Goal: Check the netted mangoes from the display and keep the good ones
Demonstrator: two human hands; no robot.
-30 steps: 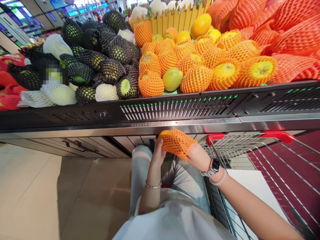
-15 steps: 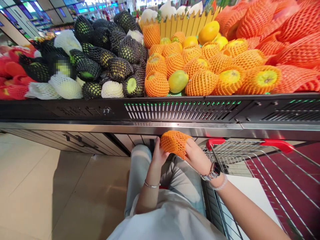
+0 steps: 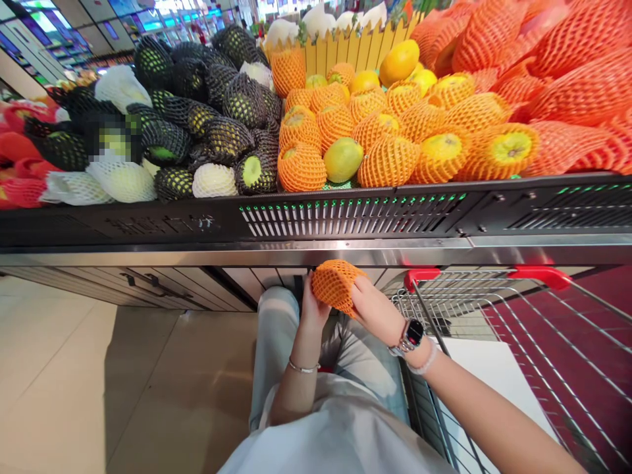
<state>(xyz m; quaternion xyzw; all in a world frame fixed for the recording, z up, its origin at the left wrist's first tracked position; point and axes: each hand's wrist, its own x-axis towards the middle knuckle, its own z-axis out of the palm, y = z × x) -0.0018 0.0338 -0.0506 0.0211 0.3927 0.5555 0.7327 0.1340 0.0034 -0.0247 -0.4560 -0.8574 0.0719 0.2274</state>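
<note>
An orange foam fruit net (image 3: pixel 334 284) is held in front of my knees, just below the metal edge of the produce stand. My left hand (image 3: pixel 314 304) cups its left side, thumb up along it. My right hand (image 3: pixel 371 304) is at its right end, fingers hidden by the mesh at the open rim. The net looks rounded and full, but whether a fruit is inside I cannot tell. Above, on the stand, lie yellow melons in similar orange nets (image 3: pixel 389 161) and a bare green-yellow melon (image 3: pixel 343 160).
A shopping cart (image 3: pixel 486 280) with red corners stands close on my right. The stand's black slotted front (image 3: pixel 353 216) runs across ahead. Dark-netted fruits (image 3: pixel 227 138) are heaped on the left, red-netted ones (image 3: pixel 573 92) on the right. A yellow picket fence (image 3: pixel 340 54) stands behind.
The view has shifted slightly. Both hands keep hold of the orange net, which sits slightly further left in the picture; my right wrist has turned a little, showing more of the watch face.
</note>
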